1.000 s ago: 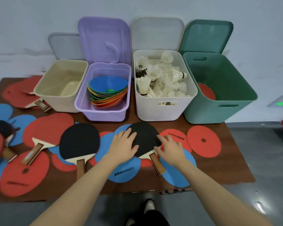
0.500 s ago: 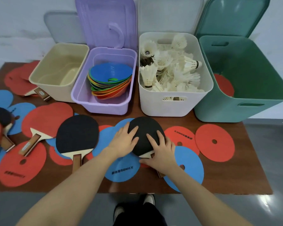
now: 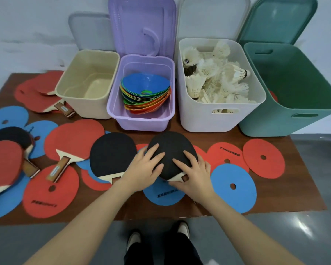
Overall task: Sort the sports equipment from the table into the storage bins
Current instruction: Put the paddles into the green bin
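Head view: both hands lying on black paddle (image 3: 171, 150), desk (image 3: 302, 188).
Left hand (image 3: 143, 169): fingers spreading flat, gripping nothing.
Right hand (image 3: 196, 173): fingers resting flat, thumb touching handle.

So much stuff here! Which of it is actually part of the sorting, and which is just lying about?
Part of the job:
- black paddle under both hands: left hand, right hand
- other paddles, e.g.
- flat discs, e.g.
- cream bin, purple bin, white bin, green bin

Just lying about:
- bin lids leaning behind, e.g.
- shoes
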A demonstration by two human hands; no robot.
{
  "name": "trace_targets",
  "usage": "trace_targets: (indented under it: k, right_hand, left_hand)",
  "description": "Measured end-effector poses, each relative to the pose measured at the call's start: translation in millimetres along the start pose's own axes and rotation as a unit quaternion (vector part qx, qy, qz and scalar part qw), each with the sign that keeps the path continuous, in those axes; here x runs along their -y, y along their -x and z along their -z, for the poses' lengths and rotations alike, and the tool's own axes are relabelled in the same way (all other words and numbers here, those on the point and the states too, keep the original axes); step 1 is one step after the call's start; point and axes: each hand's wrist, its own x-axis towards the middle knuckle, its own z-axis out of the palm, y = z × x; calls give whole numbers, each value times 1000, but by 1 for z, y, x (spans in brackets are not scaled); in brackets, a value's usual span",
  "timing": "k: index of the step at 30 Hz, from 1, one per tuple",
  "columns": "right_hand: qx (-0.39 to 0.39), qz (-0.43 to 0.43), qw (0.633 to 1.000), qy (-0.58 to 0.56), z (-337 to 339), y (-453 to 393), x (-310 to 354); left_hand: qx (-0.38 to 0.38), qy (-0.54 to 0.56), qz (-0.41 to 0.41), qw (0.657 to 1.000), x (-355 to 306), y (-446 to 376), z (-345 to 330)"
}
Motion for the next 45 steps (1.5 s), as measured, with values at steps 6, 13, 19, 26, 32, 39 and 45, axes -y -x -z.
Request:
trace_targets:
  k: [6, 13, 19, 26, 32, 39, 45]
  right_hand:
    - [-30, 2, 999, 20, -23, 3, 61]
    - [-31, -127, 991, -5, -53, 11, 91]
    - [-47, -157, 986, 1, -53, 20, 90]
    - [-55, -172, 984, -9, -50, 24, 81]
    - [-44, -161, 986, -5, -51, 22, 80]
    - [-41, -149, 988, -1, -50, 16, 78]
    - [-53, -141, 989, 2, -45, 19, 77]
  left_hand:
    - [-19, -31, 103, 994, 43, 51, 9]
    - [36, -50, 311, 948, 70, 73, 1]
    - [42, -72, 317, 945, 76, 65, -5]
    - [53, -114, 243, 962, 92, 68, 0]
    - [71, -137, 153, 976, 117, 89, 9]
    - [46, -60, 274, 959, 92, 72, -2]
    - [-3, -58, 257, 965, 94, 76, 0]
